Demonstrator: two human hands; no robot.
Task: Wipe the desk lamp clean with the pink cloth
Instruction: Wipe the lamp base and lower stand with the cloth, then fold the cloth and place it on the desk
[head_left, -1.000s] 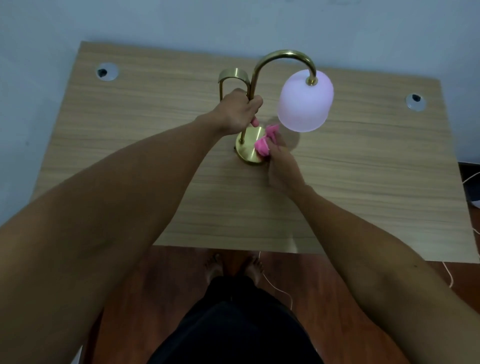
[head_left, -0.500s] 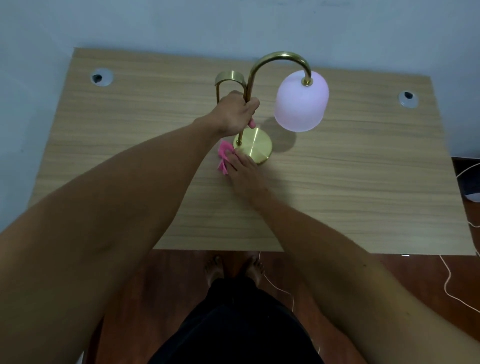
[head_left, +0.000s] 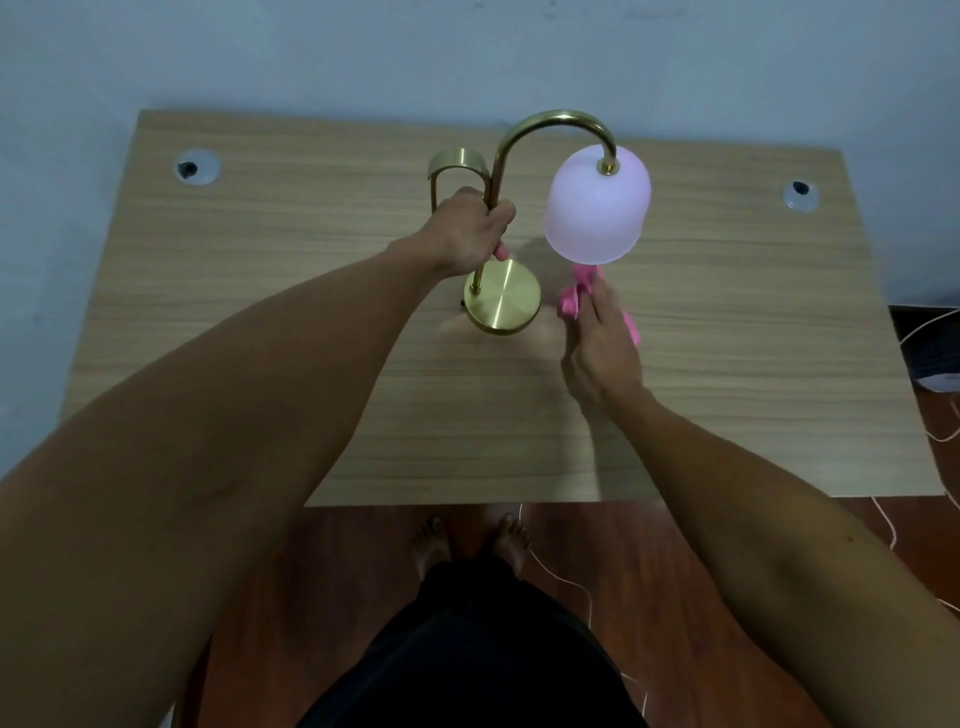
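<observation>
A brass desk lamp stands mid-desk with a round base (head_left: 504, 304), a curved stem and a pale pink glass shade (head_left: 597, 205) hanging at the right. My left hand (head_left: 470, 234) is closed around the lower stem, just above the base. My right hand (head_left: 602, 348) holds the crumpled pink cloth (head_left: 571, 301) to the right of the base and just below the shade. The cloth is apart from the base; part of it sticks out past the hand's right side.
The wooden desk (head_left: 260, 291) has two cable grommets, one at the far left (head_left: 196, 167) and one at the far right (head_left: 800, 195). A wall stands right behind the desk. White cables (head_left: 935, 431) trail on the floor at the right; my bare feet are below the front edge.
My right hand with the cloth went from the base's right side to its left front, then swung back right, off the base. The left hand kept its hold on the stem.
</observation>
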